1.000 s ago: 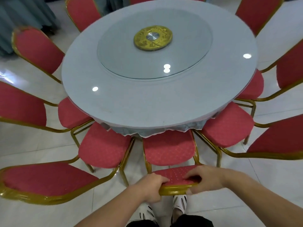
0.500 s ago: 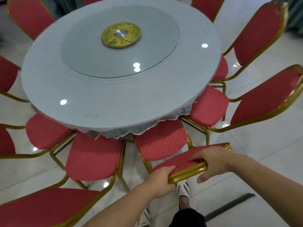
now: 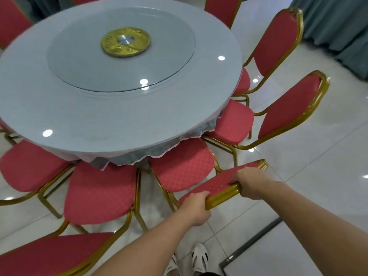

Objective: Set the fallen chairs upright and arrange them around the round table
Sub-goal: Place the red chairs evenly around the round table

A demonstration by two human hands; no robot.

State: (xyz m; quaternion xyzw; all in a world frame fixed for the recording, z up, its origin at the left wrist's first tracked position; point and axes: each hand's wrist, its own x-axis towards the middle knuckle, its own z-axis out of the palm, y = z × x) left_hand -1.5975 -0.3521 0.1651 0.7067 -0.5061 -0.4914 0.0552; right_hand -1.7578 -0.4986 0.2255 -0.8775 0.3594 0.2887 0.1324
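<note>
Hands on the backrest: left hand (image 3: 196,208) and right hand (image 3: 252,183) both curl round the gold top rail of the chair (image 3: 183,166), its seat nosing under the round desk (image 3: 99,116). Frame looks stiff and probably fairly light; the rail beats the soft padding for grip.

Around the round grey counter (image 3: 95,120) red-cushioned gold-framed chairs (image 3: 99,192) crowd close, seats tucked under its rim with only narrow gaps between them; open white tiled floor (image 3: 318,176) lies to the right.
</note>
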